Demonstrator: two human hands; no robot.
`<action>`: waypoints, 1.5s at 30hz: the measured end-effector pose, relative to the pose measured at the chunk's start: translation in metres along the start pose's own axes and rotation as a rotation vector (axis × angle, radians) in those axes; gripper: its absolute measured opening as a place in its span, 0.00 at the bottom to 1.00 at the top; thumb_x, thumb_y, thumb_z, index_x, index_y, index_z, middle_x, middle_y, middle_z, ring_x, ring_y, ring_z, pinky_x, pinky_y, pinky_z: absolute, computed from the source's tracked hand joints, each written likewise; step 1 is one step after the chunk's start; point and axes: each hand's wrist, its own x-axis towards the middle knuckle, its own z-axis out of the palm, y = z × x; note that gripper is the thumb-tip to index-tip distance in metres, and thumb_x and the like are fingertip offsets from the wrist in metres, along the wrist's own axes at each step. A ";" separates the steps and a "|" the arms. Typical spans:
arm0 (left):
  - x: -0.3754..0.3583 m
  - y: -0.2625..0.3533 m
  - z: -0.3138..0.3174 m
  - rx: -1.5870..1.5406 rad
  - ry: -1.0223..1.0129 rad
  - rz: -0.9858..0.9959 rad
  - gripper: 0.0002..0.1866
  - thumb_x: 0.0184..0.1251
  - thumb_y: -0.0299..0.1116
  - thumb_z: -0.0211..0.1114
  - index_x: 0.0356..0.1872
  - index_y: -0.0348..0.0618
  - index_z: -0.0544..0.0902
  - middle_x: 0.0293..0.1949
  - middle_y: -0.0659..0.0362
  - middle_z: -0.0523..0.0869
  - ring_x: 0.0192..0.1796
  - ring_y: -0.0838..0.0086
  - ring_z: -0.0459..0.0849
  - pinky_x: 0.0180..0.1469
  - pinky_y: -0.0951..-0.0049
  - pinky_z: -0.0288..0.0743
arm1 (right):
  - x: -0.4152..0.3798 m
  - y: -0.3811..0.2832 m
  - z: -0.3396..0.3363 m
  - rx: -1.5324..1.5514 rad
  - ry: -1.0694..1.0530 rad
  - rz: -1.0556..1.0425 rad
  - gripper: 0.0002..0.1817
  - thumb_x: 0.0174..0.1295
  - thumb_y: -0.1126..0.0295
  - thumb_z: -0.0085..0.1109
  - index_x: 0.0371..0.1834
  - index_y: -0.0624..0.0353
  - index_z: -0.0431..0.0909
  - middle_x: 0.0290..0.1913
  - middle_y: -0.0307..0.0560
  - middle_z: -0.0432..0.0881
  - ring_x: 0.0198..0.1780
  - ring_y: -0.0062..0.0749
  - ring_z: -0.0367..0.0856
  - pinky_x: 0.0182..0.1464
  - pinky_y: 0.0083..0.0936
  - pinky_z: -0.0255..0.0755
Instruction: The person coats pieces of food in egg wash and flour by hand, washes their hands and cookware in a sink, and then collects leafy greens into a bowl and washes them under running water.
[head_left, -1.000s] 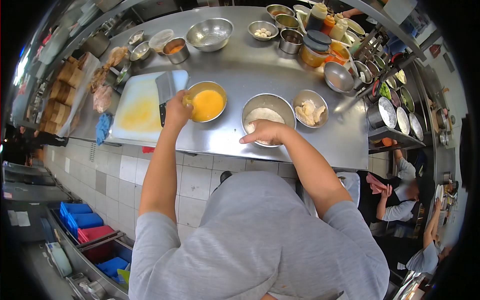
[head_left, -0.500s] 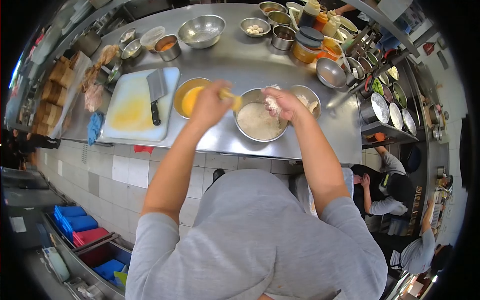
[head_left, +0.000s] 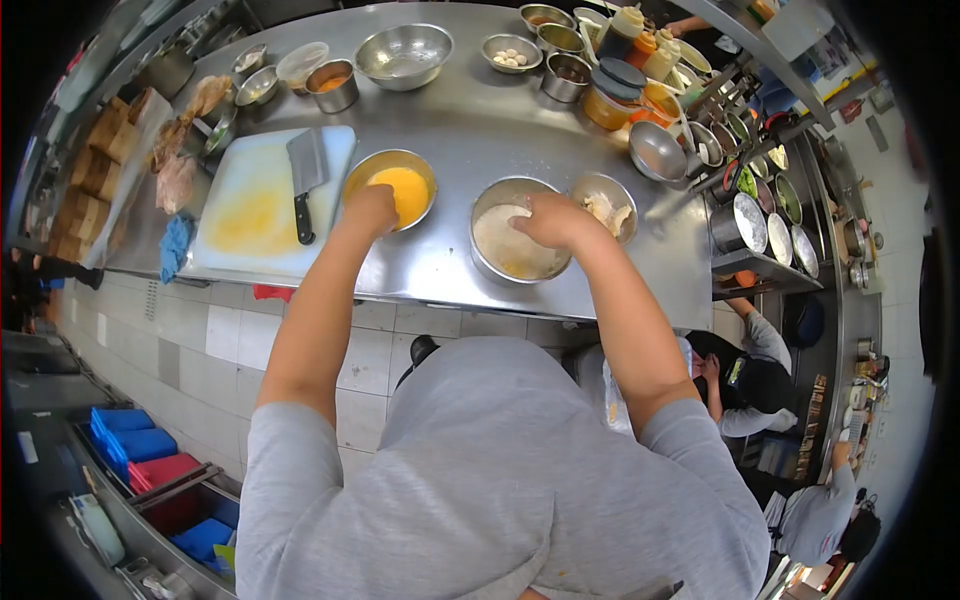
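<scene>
A: Left hand [head_left: 368, 212]?
B: At the near rim of the round steel bowl of yellow beaten egg [head_left: 392, 187]; fingers curled, contents of grip not discernible.
A: Right hand [head_left: 545, 220]?
B: Palm-down in the steel bowl of white flour [head_left: 512, 243]; hold unclear.

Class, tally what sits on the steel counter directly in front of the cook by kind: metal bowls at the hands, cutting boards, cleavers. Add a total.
Round metal bowls: 3
White plastic cutting board: 1
Steel cleaver: 1
Total: 5
</scene>
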 end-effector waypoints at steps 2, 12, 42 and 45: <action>0.008 -0.006 0.011 0.042 -0.070 0.073 0.14 0.58 0.29 0.66 0.45 0.39 0.89 0.49 0.45 0.90 0.52 0.50 0.88 0.56 0.57 0.81 | 0.004 -0.008 -0.005 -0.068 -0.049 0.052 0.27 0.66 0.54 0.61 0.57 0.67 0.82 0.57 0.61 0.85 0.50 0.54 0.87 0.58 0.42 0.76; 0.032 0.006 0.012 0.142 -0.303 0.124 0.16 0.56 0.28 0.64 0.46 0.38 0.90 0.49 0.44 0.90 0.53 0.51 0.88 0.57 0.58 0.81 | 0.043 0.027 0.101 -0.124 -0.352 0.083 0.12 0.56 0.67 0.60 0.34 0.62 0.90 0.40 0.59 0.89 0.45 0.51 0.89 0.49 0.43 0.79; 0.036 0.014 0.009 0.121 -0.250 0.067 0.15 0.61 0.29 0.66 0.49 0.40 0.90 0.53 0.47 0.90 0.55 0.55 0.89 0.58 0.59 0.81 | 0.056 0.021 0.108 -0.140 -0.466 -0.054 0.18 0.70 0.64 0.50 0.51 0.65 0.85 0.47 0.65 0.87 0.47 0.57 0.87 0.52 0.47 0.78; 0.038 0.013 0.009 0.099 -0.253 0.099 0.16 0.54 0.27 0.67 0.46 0.37 0.88 0.48 0.42 0.89 0.53 0.51 0.89 0.56 0.58 0.81 | 0.033 0.012 0.088 0.086 0.003 0.266 0.19 0.69 0.64 0.52 0.54 0.66 0.83 0.51 0.64 0.87 0.53 0.58 0.86 0.59 0.45 0.77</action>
